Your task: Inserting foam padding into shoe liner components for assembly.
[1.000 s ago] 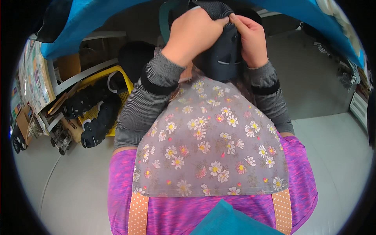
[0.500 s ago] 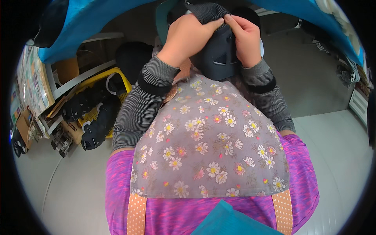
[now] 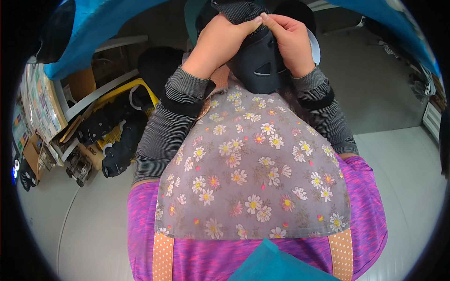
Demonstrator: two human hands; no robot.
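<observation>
Close to the top of the view, my two hands work on a black piece (image 3: 257,70) with cut-out slots and a rounded lower edge; its exact kind I cannot make out. Black mesh fabric (image 3: 239,11) covers its upper part. My left hand (image 3: 224,41) is closed, thumb and fingers pinching the mesh from the left. From the right, my right hand (image 3: 293,43) pinches the same edge, its thumb and forefinger almost touching the left thumb. The fingers beneath the fabric are partly hidden. A white rounded edge (image 3: 314,47) shows behind my right hand.
Left of my arm stands a yellow basket (image 3: 152,93) full of black pieces (image 3: 119,152) with white edges. Beside it are a cardboard piece (image 3: 91,154) and a metal-framed table (image 3: 84,105). Blue cloth (image 3: 108,23) hangs across the top. A flowered apron (image 3: 253,164) covers my lap.
My hands and the black piece have shifted slightly up and to the left. Both hands keep their pinch, with the two thumbs still close together.
</observation>
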